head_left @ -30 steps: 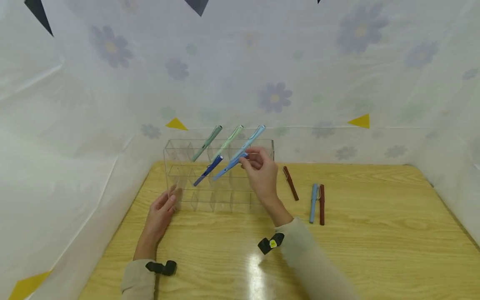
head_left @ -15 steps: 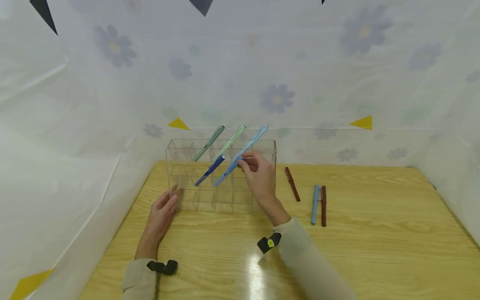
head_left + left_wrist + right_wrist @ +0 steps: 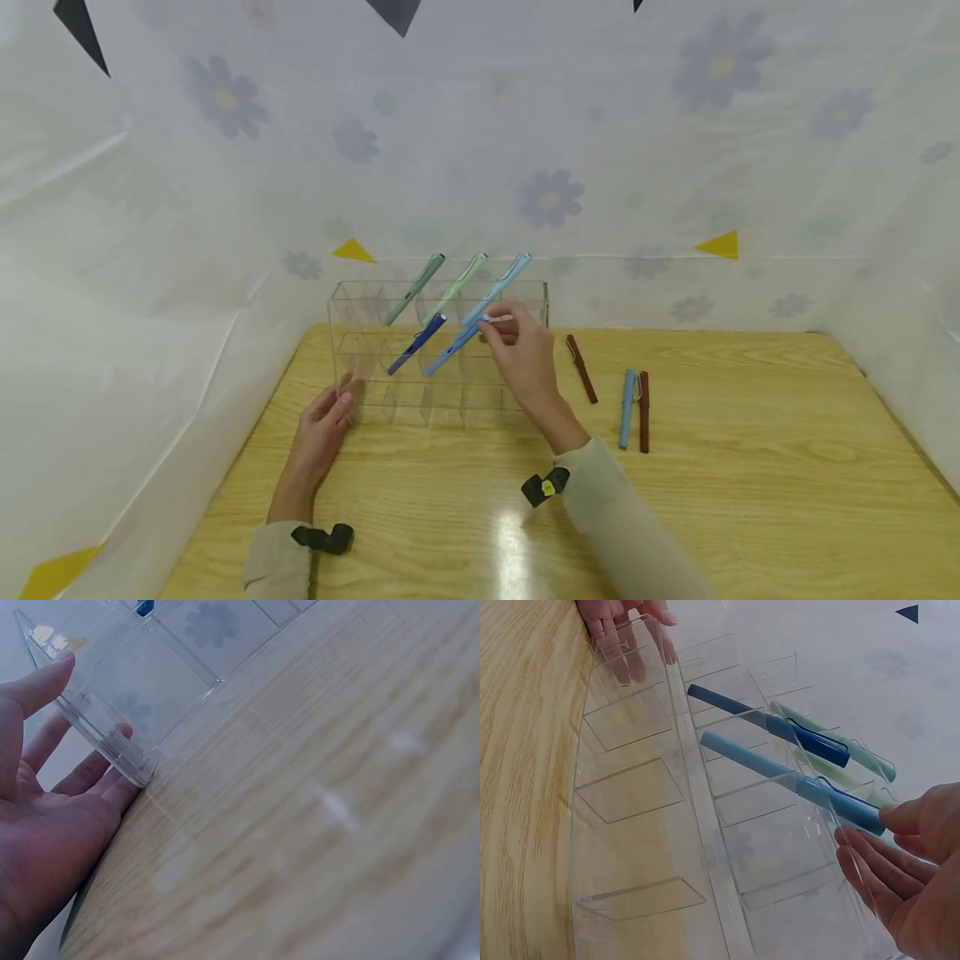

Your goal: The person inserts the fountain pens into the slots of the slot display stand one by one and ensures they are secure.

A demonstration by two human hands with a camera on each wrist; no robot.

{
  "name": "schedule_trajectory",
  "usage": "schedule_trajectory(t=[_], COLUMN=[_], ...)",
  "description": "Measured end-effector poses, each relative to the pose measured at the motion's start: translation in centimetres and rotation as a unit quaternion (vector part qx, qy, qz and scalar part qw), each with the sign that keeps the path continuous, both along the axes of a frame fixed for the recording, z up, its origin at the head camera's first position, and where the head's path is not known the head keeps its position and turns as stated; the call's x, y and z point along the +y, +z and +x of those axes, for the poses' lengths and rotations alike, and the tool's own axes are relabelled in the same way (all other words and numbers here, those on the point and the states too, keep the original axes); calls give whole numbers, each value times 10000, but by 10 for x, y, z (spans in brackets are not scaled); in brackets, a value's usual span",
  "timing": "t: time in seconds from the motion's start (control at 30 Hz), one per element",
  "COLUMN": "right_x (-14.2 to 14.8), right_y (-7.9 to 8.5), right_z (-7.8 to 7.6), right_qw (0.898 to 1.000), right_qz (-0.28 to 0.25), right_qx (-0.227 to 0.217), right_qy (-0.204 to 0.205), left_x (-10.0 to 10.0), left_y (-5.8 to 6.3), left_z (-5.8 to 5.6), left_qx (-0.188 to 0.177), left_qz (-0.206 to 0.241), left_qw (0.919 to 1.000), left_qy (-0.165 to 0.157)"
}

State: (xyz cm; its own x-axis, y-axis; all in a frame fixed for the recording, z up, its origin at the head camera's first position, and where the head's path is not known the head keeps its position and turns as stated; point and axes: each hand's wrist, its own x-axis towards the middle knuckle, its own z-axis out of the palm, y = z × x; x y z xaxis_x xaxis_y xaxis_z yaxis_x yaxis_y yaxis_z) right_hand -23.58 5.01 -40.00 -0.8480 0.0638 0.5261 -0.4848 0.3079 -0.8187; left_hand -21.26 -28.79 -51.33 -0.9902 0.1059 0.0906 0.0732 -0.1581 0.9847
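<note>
A clear acrylic pen rack (image 3: 442,393) with tiered compartments stands on the table. My right hand (image 3: 522,350) is at its right half, pinching the cap end of a medium-blue pen (image 3: 453,346). This pen leans in the middle tier; in the right wrist view my thumb touches its cap (image 3: 847,806). Left of it leans a dark-blue pen (image 3: 417,344). Behind are a dark-green pen (image 3: 415,289), a pale-green pen (image 3: 456,288) and a light-blue pen (image 3: 498,287). My left hand (image 3: 318,429) rests against the rack's left end, fingers extended along the outside (image 3: 90,772), thumb near the front edge.
Right of the rack, a brown pen (image 3: 582,369) lies alone on the wooden table (image 3: 750,467). Farther right lie a blue pen (image 3: 627,408) and another brown pen (image 3: 644,412), side by side. White flower-patterned sheeting (image 3: 630,150) encloses the table's back and sides.
My right hand has moved slightly down, and the medium-blue pen has sunk lower into the middle tier. My left hand has stayed at the rack's left end.
</note>
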Motion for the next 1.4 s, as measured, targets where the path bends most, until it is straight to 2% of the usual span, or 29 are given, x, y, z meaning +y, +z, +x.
schedule_trajectory(t=[0.2, 0.5, 0.67, 0.9, 1.13, 1.4], right_x=[14, 49, 73, 107, 135, 171], right_y=[6, 10, -1, -26, -43, -61], right_z=[13, 31, 35, 39, 34, 32], right_qw=[9998, 9977, 9978, 9973, 9943, 9836], right_qz=[7, -608, -617, -136, 52, 448], right_qx=[118, 254, 208, -238, -345, -913], right_qy=[-134, 133, -143, -675, -1005, -1492], left_x=[0, -1, -1, -1, -1, -1], left_y=[0, 1, 2, 3, 2, 2], left_z=[0, 1, 1, 0, -3, -1], left_qx=[-22, -118, -164, -96, -6, -46], left_qz=[15, -77, -94, -26, 14, -1], left_qw=[10000, 9999, 9998, 9999, 10000, 9999], left_qy=[17, 10, 11, -17, -55, -91])
